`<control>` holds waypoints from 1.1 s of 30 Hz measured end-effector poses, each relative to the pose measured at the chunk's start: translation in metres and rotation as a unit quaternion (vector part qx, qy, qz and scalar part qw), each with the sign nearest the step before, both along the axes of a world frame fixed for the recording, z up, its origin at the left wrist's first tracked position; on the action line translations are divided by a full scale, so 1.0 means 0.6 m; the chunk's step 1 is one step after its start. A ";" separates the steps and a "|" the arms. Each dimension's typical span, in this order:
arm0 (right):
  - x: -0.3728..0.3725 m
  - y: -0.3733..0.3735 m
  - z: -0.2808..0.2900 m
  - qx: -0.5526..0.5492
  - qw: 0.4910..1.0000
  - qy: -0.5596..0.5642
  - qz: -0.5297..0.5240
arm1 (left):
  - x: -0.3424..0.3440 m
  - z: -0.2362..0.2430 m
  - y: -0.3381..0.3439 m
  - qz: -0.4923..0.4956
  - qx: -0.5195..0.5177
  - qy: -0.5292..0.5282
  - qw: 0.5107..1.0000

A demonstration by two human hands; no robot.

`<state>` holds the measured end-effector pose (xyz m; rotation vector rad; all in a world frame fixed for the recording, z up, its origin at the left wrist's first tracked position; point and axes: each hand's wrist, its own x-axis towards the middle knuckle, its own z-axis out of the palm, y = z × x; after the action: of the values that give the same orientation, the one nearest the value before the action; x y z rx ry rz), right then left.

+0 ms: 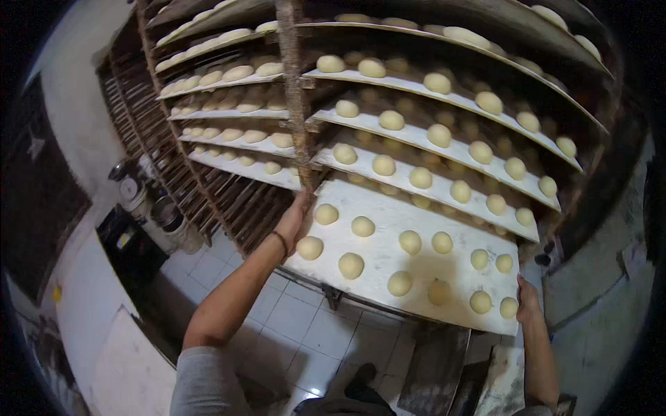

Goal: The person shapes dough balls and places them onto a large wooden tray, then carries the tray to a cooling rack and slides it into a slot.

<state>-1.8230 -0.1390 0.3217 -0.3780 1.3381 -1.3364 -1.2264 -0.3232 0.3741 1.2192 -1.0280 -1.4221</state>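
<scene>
Between my two hands a white, floured board [374, 298] juts out of the rack, its far part in the slot under the other boards. Round dough balls [351, 265] sit on it in spaced rows. My left hand [297, 223] grips the board's left edge, close to the rack's middle post [294, 90]. On the opposite edge my right hand [528, 302] is closed around the board's side. The fingers of both hands are partly hidden by the board.
Above, the wooden rack [596, 149] carries more boards of dough balls, with longer pieces higher up. At left stand a scale [129, 188], a bucket [182, 236] and a pale table [104, 333]. White floor tiles [326, 340] show below; a wall [590, 305] rises on the right.
</scene>
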 end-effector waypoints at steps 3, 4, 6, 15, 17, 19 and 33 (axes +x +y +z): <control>-0.011 0.107 -0.029 -0.022 0.999 0.029 -0.021 | 0.037 0.007 0.117 -0.108 0.081 0.162 0.977; 0.018 0.147 -0.041 -0.028 0.999 0.026 -0.016 | 0.112 -0.011 0.158 -0.161 0.082 0.281 0.943; 0.100 0.230 -0.019 0.023 0.993 0.066 -0.090 | 0.164 -0.019 0.241 -0.221 0.130 0.395 0.882; 0.288 0.613 -0.047 0.056 0.957 0.107 -0.263 | 0.221 -0.066 0.599 0.035 0.042 0.048 0.997; 0.297 0.692 -0.090 0.140 0.936 0.190 -0.262 | 0.222 -0.079 0.618 -0.008 0.032 0.022 0.999; 0.292 0.775 -0.150 0.130 0.930 0.171 -0.297 | 0.213 -0.150 0.603 -0.068 0.049 0.051 0.995; 0.370 1.174 -0.434 0.439 0.590 0.546 -0.401 | -0.519 -0.415 0.425 -0.514 -0.192 -0.194 0.813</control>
<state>-1.6009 0.5656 0.0612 0.2511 3.3085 -0.7766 -1.5376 -0.0684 0.1248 0.6205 -2.3720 -1.6016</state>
